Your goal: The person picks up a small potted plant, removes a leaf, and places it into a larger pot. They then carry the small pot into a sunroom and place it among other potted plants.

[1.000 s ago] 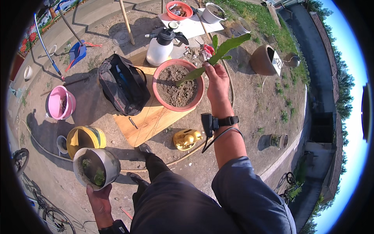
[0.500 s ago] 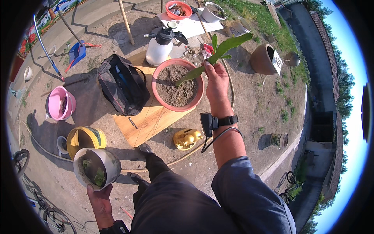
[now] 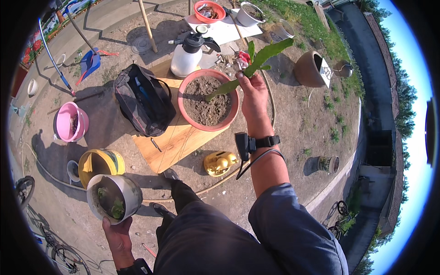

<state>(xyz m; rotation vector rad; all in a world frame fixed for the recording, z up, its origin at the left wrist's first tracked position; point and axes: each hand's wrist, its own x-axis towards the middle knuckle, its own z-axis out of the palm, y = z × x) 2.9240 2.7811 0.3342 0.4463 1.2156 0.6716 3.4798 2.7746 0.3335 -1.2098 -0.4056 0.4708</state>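
My right hand [image 3: 253, 94] is closed round a long, flat green cactus stem [image 3: 268, 56] with notched edges. The stem's lower end rests at the soil of a terracotta-coloured pot [image 3: 182, 107], which stands on a wooden board [image 3: 172, 158]. I cannot tell whether that end is in the soil. At the lower left, my left hand [image 3: 118, 236] grips a white pot [image 3: 133, 195] by its near side, thumb at the rim. Small green plants [image 3: 118, 208] sit in the dark inside of this pot.
A black tool bag [image 3: 158, 117] and a white pump sprayer [image 3: 185, 62] stand beside the terracotta-coloured pot. Yellow bucket [image 3: 117, 162] and pink bucket [image 3: 82, 121] are on the left. A gold-coloured figurine [image 3: 220, 163] and a hose [image 3: 215, 187] lie near my feet.
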